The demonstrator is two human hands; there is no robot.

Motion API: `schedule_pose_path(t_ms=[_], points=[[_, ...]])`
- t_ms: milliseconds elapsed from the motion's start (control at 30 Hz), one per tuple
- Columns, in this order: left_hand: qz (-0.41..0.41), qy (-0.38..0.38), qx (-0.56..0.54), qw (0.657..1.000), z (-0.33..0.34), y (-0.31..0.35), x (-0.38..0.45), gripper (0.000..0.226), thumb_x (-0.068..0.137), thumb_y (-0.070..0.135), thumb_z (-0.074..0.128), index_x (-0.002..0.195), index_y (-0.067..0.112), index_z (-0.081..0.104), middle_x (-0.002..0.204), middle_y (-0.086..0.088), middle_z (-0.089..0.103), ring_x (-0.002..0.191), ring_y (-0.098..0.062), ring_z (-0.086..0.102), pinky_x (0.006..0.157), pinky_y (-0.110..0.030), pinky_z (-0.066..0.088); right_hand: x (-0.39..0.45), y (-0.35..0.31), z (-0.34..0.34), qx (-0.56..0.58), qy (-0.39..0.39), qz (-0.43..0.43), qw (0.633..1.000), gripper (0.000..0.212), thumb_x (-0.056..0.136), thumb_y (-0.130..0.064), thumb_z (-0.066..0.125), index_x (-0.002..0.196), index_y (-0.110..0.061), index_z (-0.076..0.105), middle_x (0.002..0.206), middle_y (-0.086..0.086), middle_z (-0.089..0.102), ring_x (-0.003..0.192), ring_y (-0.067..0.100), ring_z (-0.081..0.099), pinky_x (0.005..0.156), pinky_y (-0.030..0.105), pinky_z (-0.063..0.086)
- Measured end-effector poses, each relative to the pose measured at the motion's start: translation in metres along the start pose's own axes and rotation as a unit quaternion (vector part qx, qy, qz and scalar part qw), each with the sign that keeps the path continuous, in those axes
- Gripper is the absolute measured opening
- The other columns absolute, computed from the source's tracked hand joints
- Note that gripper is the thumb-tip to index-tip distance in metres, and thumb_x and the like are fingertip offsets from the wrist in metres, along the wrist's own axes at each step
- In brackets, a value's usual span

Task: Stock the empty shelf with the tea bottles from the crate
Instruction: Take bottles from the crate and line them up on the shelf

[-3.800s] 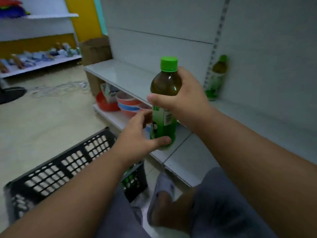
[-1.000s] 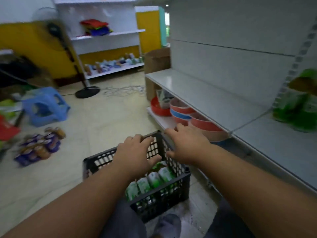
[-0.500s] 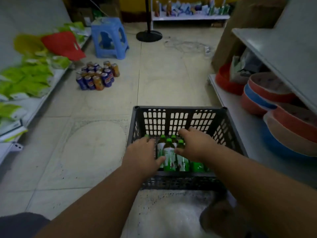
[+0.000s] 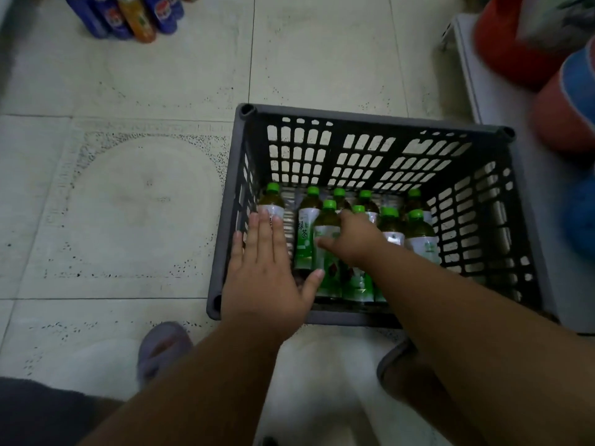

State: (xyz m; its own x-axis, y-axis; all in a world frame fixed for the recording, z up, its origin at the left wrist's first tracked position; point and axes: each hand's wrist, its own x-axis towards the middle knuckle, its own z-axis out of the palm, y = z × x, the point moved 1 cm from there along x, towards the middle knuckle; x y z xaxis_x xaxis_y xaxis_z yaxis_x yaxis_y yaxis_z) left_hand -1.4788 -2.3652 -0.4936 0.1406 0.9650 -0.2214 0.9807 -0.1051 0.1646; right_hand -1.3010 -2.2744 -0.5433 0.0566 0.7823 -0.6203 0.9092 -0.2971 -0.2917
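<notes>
Down on the tiled floor (image 4: 154,75), at the far left, a cluster of blue and orange drink cans (image 4: 128,14) stands together. Nearer, a grey slipper (image 4: 164,347) shows just left of the person's forearms. Right of that sits the dark slotted crate (image 4: 370,146), its bottom packed with green-capped tea bottles (image 4: 418,233), all upright and crowded toward the near and right side. The left hand (image 4: 267,272) is spread flat over the crate's near left corner, fingers straight and together, thumb out to the right; it holds nothing, though its fingertips reach the white label of the leftmost bottle (image 4: 272,201). Just right of it, the right hand (image 4: 354,239) is down among the bottles with its thumb and fingers curled round one tea bottle (image 4: 326,226) at the shoulder, below the green cap. Along the right edge runs a low white shelf (image 4: 492,91), touching or just beside the crate, carrying stacked red and blue plastic basins (image 4: 566,101), blurred.
</notes>
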Motion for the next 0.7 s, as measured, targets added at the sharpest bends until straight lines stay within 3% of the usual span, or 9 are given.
schedule_pose_path(t_ms=[100,167,233,333,433,500,600,633,700], points=[[0.001,-0.007,0.0,1.0,0.002,-0.002,0.004,0.097,0.089,0.074,0.001,0.153,0.005,-0.023,0.162,-0.017,-0.024,0.149,-0.027,-0.026,0.122,-0.048,-0.007,0.029,-0.008,0.014,0.01,-0.003,0.039,0.999,0.106,0.081,-0.064,0.07,0.157,-0.011,0.02,0.159,0.019,0.025,0.14,0.039,0.038,0.107,0.049,0.043],[0.008,-0.004,-0.001,1.0,0.001,-0.001,0.004,0.097,0.09,0.073,0.005,0.154,0.004,-0.019,0.163,-0.018,-0.018,0.151,-0.028,-0.02,0.122,-0.049,-0.004,0.041,-0.01,0.019,-0.022,0.004,0.056,0.998,0.109,0.08,-0.068,0.068,0.157,-0.007,0.02,0.162,0.019,0.018,0.141,0.04,0.036,0.106,0.049,0.042],[0.01,-0.003,-0.004,1.0,0.001,-0.001,0.003,0.097,0.091,0.072,0.009,0.156,0.003,-0.011,0.164,-0.019,-0.011,0.152,-0.03,-0.013,0.122,-0.051,-0.001,0.052,-0.011,0.022,-0.071,0.009,0.056,0.996,0.102,0.078,-0.07,0.068,0.15,-0.006,0.033,0.158,0.02,0.025,0.136,0.039,0.044,0.101,0.048,0.046],[0.006,-0.011,-0.001,1.0,0.002,-0.001,0.003,0.096,0.091,0.072,0.01,0.156,0.004,-0.01,0.164,-0.019,-0.01,0.152,-0.03,-0.013,0.122,-0.051,-0.001,0.062,-0.014,0.025,-0.072,0.019,0.034,0.997,0.098,0.076,-0.063,0.075,0.147,-0.012,0.031,0.147,0.02,0.041,0.128,0.038,0.05,0.092,0.045,0.049],[0.003,-0.015,0.003,1.0,0.001,-0.002,0.004,0.096,0.091,0.073,0.007,0.155,0.005,-0.014,0.164,-0.019,-0.013,0.152,-0.029,-0.016,0.122,-0.051,0.0,0.064,-0.016,0.03,0.015,0.015,0.012,1.0,0.089,0.073,-0.05,0.081,0.138,-0.012,0.034,0.127,0.015,0.059,0.114,0.035,0.059,0.078,0.037,0.047],[0.004,-0.016,0.004,1.0,0.002,-0.002,0.004,0.096,0.091,0.072,0.007,0.155,0.004,-0.013,0.164,-0.018,-0.012,0.152,-0.029,-0.015,0.122,-0.051,0.0,0.062,-0.013,0.032,0.1,0.005,0.008,0.995,0.082,0.07,-0.044,0.085,0.132,-0.011,0.043,0.12,0.012,0.061,0.111,0.033,0.061,0.085,0.037,0.052],[0.004,-0.018,-0.002,1.0,0.003,-0.002,0.003,0.096,0.091,0.072,0.008,0.157,0.004,-0.008,0.165,-0.018,-0.008,0.153,-0.029,-0.011,0.122,-0.051,0.001,0.06,-0.002,0.032,0.216,-0.032,-0.013,0.976,0.043,0.066,-0.033,0.089,0.098,-0.026,0.062,0.102,-0.001,0.068,0.096,0.023,0.066,0.082,0.037,0.057],[0.003,-0.021,-0.002,1.0,0.003,-0.002,0.003,0.096,0.091,0.072,0.008,0.157,0.004,-0.008,0.165,-0.018,-0.009,0.153,-0.029,-0.011,0.122,-0.051,0.001,0.056,0.002,0.03,0.245,-0.045,-0.02,0.968,0.04,0.064,-0.028,0.091,0.09,-0.029,0.061,0.095,-0.006,0.068,0.091,0.019,0.067,0.075,0.032,0.056],[0.002,-0.033,0.01,0.999,0.002,-0.002,0.004,0.096,0.09,0.073,0.002,0.155,0.004,-0.013,0.164,-0.017,-0.014,0.152,-0.028,-0.015,0.122,-0.05,-0.002,0.042,0.009,0.025,0.288,-0.055,-0.032,0.955,0.049,0.061,-0.02,0.092,0.097,-0.029,0.061,0.095,-0.007,0.07,0.089,0.018,0.068,0.072,0.03,0.056]])
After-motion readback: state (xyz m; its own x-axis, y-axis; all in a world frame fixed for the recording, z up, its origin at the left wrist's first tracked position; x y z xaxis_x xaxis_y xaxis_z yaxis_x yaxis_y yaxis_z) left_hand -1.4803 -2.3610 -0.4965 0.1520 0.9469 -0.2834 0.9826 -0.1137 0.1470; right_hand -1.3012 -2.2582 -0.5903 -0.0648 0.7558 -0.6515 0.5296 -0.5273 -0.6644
